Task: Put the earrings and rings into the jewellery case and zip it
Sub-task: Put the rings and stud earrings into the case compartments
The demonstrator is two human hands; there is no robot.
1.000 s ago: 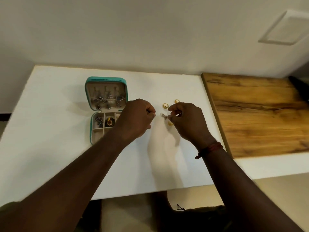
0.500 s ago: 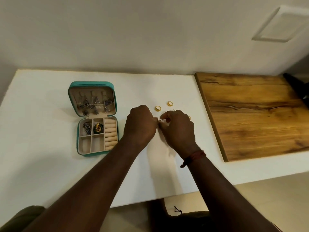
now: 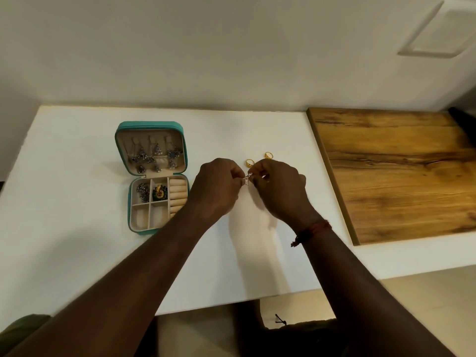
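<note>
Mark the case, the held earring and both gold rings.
case (image 3: 149, 124): head view, teal lid rim.
earring (image 3: 246, 179): head view, its silver body.
near ring (image 3: 249, 163): head view, its band.
far ring (image 3: 268, 155): head view, its band.

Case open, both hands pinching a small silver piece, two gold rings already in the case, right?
No. The head view shows the gold rings lying on the white table beyond the left hand and right hand, outside the case; the rest holds.

Teal jewellery case (image 3: 150, 124), gold rings (image 3: 249, 162), white table (image 3: 77, 228).

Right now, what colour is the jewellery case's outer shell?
Teal, with a beige lining; the jewellery case shows best in the head view.
</note>
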